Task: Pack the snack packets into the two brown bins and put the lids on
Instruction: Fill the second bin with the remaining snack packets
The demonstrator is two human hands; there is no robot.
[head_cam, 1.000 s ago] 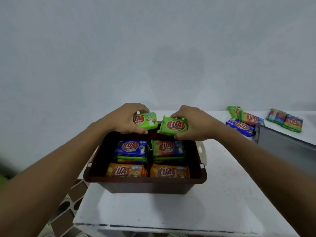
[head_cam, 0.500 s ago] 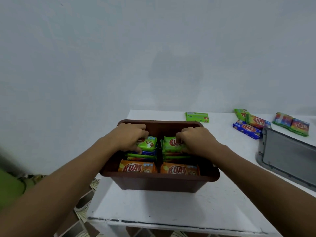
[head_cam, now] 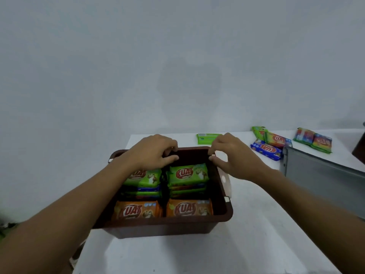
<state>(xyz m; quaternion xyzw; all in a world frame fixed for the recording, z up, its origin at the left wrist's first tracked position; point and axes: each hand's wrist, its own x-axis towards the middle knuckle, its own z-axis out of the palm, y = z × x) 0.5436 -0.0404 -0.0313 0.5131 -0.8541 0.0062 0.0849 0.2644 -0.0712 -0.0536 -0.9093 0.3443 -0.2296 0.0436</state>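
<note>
snack packets (head_cam: 188, 173): judged light, crushable, slick film — best taken by the sealed edges
left hand (head_cam: 153, 153): centre frame, loosely curled, nothing held
right hand (head_cam: 235, 157): likewise — nothing gripped

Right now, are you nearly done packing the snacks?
Partly. The brown bin already holds stacks, with green packets behind and orange packets in front. The left hand and right hand hover at its far end, holding nothing. To do: loose packets on the table go in, then the grey lid goes on.
</note>
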